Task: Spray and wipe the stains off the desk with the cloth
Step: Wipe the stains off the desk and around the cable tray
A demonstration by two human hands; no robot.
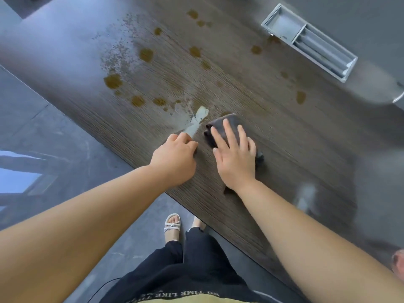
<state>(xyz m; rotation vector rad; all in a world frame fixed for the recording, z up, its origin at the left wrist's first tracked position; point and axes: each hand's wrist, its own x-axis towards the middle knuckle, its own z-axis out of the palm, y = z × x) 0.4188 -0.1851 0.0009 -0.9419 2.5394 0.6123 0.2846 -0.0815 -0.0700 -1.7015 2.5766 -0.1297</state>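
Presses the dark cloth (234,119) flat onto the desk (295,149) with the right grip (235,154), fingers straight and spread. Rests the left grip (175,159) just beside it, fingers curled under, nothing seen inside. Looks early in the wiping: spray droplets (118,51) and one wet streak (193,122) laid down, yet brown stains (112,80) dotted across most of the top, unwiped.
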